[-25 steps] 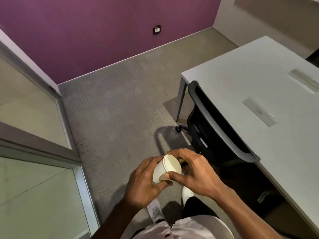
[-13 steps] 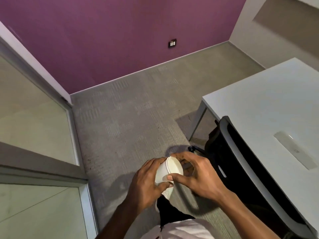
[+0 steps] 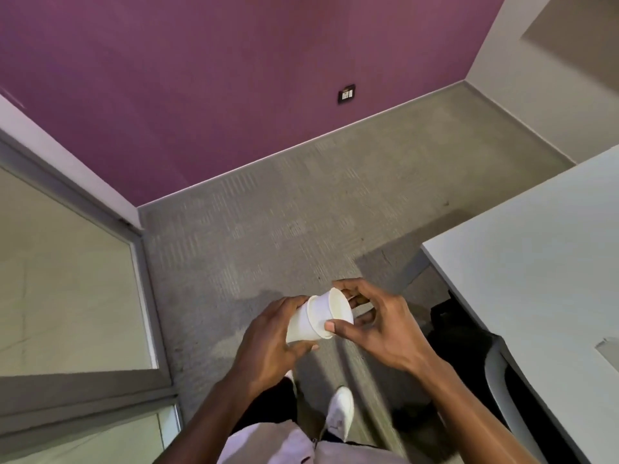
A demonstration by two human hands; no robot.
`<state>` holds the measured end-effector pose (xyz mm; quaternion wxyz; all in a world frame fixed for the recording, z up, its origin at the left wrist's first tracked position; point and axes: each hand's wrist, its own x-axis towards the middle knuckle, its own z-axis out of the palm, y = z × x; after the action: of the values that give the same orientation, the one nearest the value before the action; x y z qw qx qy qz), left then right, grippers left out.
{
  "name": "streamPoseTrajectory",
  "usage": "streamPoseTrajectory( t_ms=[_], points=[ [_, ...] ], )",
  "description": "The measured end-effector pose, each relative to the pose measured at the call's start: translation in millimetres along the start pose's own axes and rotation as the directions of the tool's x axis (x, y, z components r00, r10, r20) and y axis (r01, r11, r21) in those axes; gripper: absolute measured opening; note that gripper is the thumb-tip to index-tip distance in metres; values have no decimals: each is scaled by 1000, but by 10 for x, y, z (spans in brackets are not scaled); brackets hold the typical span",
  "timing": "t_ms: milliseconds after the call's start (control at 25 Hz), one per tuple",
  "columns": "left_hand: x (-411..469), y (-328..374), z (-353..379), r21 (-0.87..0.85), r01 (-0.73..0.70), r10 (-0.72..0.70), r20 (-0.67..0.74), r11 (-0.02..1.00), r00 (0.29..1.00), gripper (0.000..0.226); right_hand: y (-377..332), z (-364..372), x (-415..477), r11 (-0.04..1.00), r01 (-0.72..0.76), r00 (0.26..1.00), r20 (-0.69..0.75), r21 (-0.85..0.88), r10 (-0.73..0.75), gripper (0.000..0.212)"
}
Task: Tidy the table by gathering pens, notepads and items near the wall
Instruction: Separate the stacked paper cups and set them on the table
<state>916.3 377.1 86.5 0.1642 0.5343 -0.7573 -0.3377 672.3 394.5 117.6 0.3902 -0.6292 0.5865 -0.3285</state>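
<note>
Paper cups [image 3: 318,318] — white, nested, tipped on their side — sit between two hands above grey carpet [image 3: 284,229]. Left hand [image 3: 268,343] wraps the base; right hand [image 3: 375,323] has its grip pinched on the rim. White tabletop [image 3: 536,262] lies well apart to the right — purple wall [image 3: 201,78] beyond.

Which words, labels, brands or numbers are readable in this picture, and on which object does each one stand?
None can be read.
White paper cup, held by left hand and right hand: plain, no print visible.
Wall socket plate: small light marks, too small to read.
Table: no text visible.
</note>
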Motion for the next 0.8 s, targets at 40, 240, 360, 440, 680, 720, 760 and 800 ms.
streamPoseTrajectory(
  t_ms=[40, 240, 360, 440, 680, 720, 760, 800],
  points=[
    [156, -56, -42, -10, 5, -5, 3, 1000, 1000, 76, 30, -36, 146, 1000, -5, 1000, -7, 13, 6, 61],
    [1177, -380, -274, 1, -75, 74, 71, 997, 995, 76, 193, -150, 988, 997, -56, 996, -69, 56, 59, 58],
    [1933, -499, -485, 17, -186, 182, 143, 982, 973, 75, 180, -167, 1514, 992, -96, 983, -151, 78, 107, 59],
    [2446, -503, -643, 23, -273, 262, 204, 962, 943, 75, 134, -231, 1821, 985, -140, 968, -197, 105, 158, 66],
    [3532, -336, -871, -29, -460, 435, 384, 887, 814, 72, 62, -457, 2311, 971, -227, 898, -369, 74, 238, 72],
    [3667, -303, -866, -50, -471, 450, 398, 881, 799, 72, 64, -496, 2359, 967, -244, 883, -395, 73, 253, 71],
    [3794, -264, -850, -70, -475, 458, 416, 877, 786, 72, 76, -544, 2397, 962, -262, 868, -418, 73, 268, 70],
    [3957, -209, -812, -85, -483, 468, 435, 872, 769, 72, 111, -613, 2437, 958, -277, 848, -449, 79, 282, 68]
  ],
)
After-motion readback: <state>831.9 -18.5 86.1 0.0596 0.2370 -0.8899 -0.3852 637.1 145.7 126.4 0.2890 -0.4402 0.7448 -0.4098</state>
